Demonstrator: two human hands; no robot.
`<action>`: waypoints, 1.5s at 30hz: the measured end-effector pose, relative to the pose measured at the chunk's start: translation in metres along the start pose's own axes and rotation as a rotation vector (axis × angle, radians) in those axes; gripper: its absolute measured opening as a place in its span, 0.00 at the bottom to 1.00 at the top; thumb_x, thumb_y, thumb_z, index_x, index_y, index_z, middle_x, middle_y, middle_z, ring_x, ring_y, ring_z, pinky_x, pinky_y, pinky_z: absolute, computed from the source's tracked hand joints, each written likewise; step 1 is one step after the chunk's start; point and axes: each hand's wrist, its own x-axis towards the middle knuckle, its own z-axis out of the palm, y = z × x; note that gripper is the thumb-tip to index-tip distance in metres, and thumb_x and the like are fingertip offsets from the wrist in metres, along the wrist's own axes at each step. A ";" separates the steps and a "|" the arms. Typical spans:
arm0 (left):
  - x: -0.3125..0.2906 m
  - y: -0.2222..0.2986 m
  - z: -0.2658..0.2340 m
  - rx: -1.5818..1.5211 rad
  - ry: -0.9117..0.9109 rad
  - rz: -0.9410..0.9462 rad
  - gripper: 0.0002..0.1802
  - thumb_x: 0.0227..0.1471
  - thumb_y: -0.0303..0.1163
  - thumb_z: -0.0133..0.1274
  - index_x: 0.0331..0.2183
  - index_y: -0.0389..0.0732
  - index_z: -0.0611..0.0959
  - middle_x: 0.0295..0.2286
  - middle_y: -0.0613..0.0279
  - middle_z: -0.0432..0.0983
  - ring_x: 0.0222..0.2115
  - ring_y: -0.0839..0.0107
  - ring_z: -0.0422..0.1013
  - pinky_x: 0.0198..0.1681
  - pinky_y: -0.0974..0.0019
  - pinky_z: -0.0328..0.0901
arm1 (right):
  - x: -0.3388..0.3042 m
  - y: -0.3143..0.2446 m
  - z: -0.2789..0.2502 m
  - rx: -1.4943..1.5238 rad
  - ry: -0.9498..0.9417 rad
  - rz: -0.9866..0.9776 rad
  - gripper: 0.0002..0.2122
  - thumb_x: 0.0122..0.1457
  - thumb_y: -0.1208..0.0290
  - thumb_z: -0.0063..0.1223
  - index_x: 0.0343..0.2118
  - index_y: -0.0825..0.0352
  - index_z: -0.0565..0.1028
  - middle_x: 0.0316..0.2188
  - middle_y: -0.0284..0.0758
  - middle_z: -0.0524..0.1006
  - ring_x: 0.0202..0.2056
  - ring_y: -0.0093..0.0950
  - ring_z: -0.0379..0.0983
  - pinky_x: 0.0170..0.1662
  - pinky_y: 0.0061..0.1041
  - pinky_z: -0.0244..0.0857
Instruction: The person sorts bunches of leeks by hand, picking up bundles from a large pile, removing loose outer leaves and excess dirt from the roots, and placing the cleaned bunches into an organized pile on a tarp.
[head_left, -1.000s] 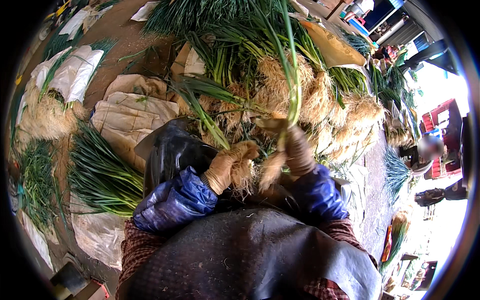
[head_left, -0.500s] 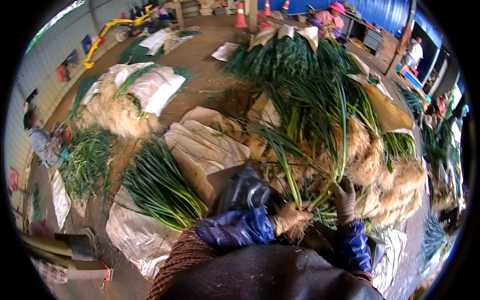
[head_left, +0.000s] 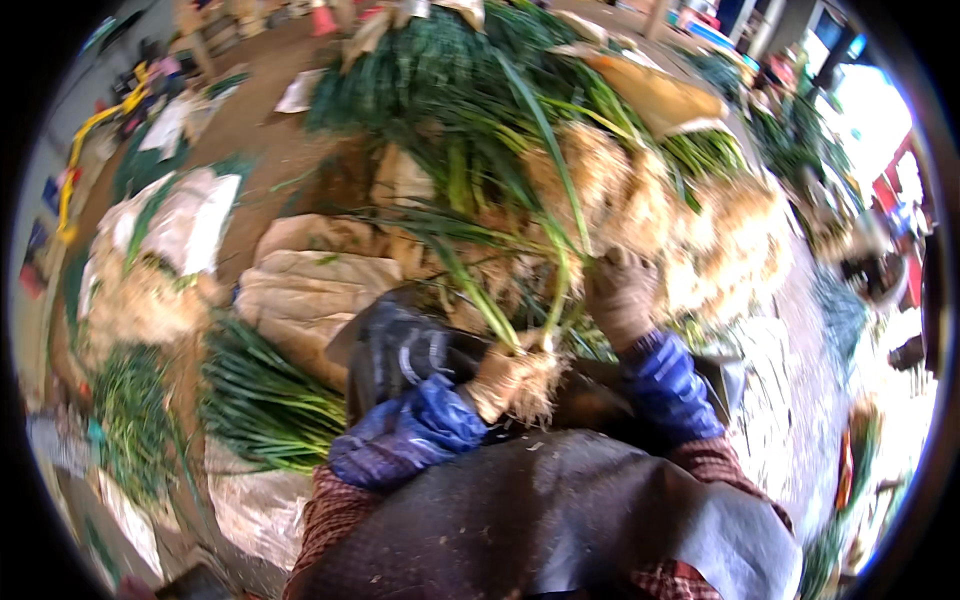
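My left hand (head_left: pixel 500 378), in a tan glove, is closed around the lower ends of a few spring onions (head_left: pixel 484 305). Their pale roots (head_left: pixel 537 390) hang down beside the fingers, and the green stalks lean up and away. My right hand (head_left: pixel 620 295), also gloved, is closed just right of these stalks. A long green leaf (head_left: pixel 562 170) runs down to its fingertips and appears pinched there; the fingers are partly blurred. Behind both hands lies a big pile of spring onions (head_left: pixel 470 150), with bushy straw-coloured roots (head_left: pixel 725 240) facing me.
A bundle of trimmed-looking spring onions (head_left: pixel 265 400) lies at left on pale sacking. Beyond it are folded beige sacks (head_left: pixel 315 290) and another covered heap (head_left: pixel 160 230). Black sheeting (head_left: pixel 400 345) lies by my left forearm. Other people sit at the right edge.
The view has swung to the right, so the scene shifts left. My right hand has moved away from the stalks, up and to the right. My left hand keeps its hold on the spring onions.
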 end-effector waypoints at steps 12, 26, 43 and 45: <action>0.001 0.000 0.004 -0.135 0.127 0.102 0.19 0.52 0.18 0.51 0.48 0.33 0.75 0.34 0.60 0.78 0.30 0.71 0.75 0.33 0.71 0.72 | -0.055 -0.038 -0.039 1.397 -0.789 0.294 0.10 0.59 0.69 0.55 0.41 0.68 0.78 0.32 0.37 0.80 0.34 0.26 0.76 0.38 0.25 0.69; 0.012 -0.015 0.013 0.037 0.167 0.107 0.17 0.51 0.18 0.52 0.45 0.33 0.77 0.32 0.61 0.76 0.28 0.73 0.71 0.34 0.73 0.69 | -0.086 0.002 -0.015 0.894 -0.420 -0.936 0.10 0.49 0.68 0.58 0.23 0.68 0.70 0.21 0.41 0.72 0.22 0.40 0.69 0.25 0.39 0.59; 0.017 -0.023 0.011 0.324 0.164 0.249 0.12 0.49 0.24 0.59 0.38 0.34 0.80 0.25 0.70 0.74 0.23 0.82 0.67 0.25 0.76 0.64 | -0.009 0.001 -0.023 1.266 -0.565 0.473 0.28 0.56 0.60 0.60 0.54 0.73 0.67 0.39 0.41 0.78 0.41 0.22 0.72 0.42 0.22 0.68; 0.014 -0.021 0.015 0.368 0.177 0.224 0.10 0.51 0.22 0.58 0.38 0.36 0.80 0.27 0.69 0.75 0.24 0.81 0.68 0.27 0.75 0.65 | 0.021 -0.003 -0.013 1.221 -0.766 0.842 0.21 0.58 0.59 0.58 0.47 0.71 0.72 0.30 0.34 0.77 0.32 0.18 0.71 0.32 0.17 0.66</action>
